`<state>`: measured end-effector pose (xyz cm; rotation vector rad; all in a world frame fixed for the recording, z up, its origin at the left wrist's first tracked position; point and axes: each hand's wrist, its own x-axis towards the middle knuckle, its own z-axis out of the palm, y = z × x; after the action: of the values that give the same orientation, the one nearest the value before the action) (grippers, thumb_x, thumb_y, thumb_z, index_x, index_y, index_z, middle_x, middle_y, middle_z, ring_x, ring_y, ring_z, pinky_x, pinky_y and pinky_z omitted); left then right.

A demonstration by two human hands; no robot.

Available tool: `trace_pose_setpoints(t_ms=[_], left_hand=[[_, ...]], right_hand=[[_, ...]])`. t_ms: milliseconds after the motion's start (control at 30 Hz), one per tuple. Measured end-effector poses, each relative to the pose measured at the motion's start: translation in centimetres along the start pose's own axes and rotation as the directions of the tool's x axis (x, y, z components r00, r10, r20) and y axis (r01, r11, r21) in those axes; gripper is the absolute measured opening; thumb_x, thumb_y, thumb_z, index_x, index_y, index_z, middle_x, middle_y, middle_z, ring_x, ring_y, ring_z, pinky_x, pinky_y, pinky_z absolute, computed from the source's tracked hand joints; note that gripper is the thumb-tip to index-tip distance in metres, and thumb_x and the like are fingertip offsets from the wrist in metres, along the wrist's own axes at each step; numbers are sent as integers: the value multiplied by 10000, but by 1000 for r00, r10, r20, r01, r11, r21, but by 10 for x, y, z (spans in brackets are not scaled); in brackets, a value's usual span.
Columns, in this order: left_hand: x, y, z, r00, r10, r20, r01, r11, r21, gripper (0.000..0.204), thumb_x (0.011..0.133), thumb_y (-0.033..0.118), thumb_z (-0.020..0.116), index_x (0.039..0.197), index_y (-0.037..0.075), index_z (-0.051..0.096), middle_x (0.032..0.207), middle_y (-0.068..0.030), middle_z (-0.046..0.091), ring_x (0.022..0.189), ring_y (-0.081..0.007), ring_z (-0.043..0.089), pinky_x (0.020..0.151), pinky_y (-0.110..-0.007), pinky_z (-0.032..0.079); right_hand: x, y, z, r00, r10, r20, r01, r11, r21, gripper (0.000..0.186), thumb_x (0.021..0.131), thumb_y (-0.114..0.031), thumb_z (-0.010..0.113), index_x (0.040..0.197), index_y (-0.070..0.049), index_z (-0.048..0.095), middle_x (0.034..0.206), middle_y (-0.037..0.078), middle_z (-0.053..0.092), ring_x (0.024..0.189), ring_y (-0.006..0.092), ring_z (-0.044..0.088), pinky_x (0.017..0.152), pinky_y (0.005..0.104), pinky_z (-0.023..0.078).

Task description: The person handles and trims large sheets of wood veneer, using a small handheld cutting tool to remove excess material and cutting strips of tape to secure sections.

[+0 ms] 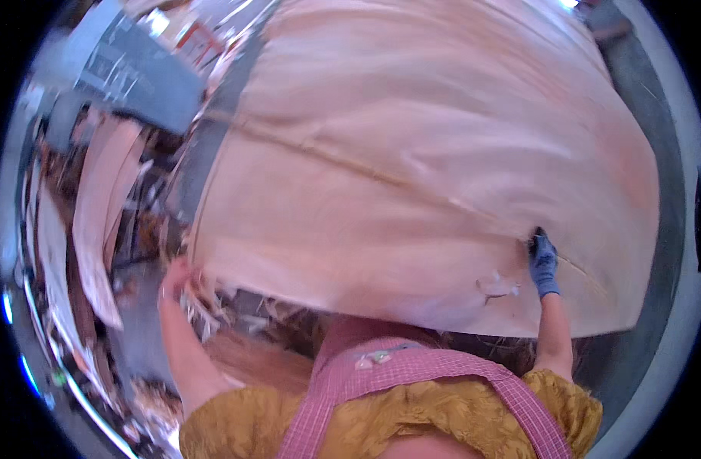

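A big thin sheet of pale wood veneer fills most of the view, with a long crack running across it and a ragged near-left corner. My left hand, bare, grips that frayed corner at the sheet's near-left edge. My right hand, in a blue glove, presses on the sheet near its right side, at the end of the crack and beside a small torn hole.
Strips and scraps of veneer lie piled to the left on the floor. A dark machine or bench stands at the upper left. A grey surface borders the sheet on the right.
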<state>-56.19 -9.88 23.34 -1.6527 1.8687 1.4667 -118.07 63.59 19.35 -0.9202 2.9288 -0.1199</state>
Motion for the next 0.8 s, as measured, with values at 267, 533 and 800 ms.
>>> trace_pose_setpoints(t_ms=[267,533,800], left_hand=[[12,-121,-17,989,-76,-127,96,983,157,295,813,183,740,1023,-4,653,876,-48,676,786,-154,597,709,-344,488],[19,-126,-16,959,-222,-175,250,955,159,118,807,170,713,870,77,679,696,-55,640,541,-188,563,440,-335,423],[-20,-99,-20,983,-61,-172,132,889,439,165,756,170,759,834,31,714,709,-18,672,623,-129,577,564,-318,471]], right_hand=[[-66,-43,7,1000,9,16,-8,998,-68,270,826,-144,602,1075,-44,573,1295,206,554,1121,376,555,946,469,434],[-88,-30,-2,987,-148,56,152,986,-64,278,827,-108,546,1094,-33,567,1392,182,486,1262,333,483,1019,455,385],[-132,15,-14,982,-185,32,186,980,-65,327,847,-145,553,1150,-24,563,1381,169,500,1268,338,479,1031,461,380]])
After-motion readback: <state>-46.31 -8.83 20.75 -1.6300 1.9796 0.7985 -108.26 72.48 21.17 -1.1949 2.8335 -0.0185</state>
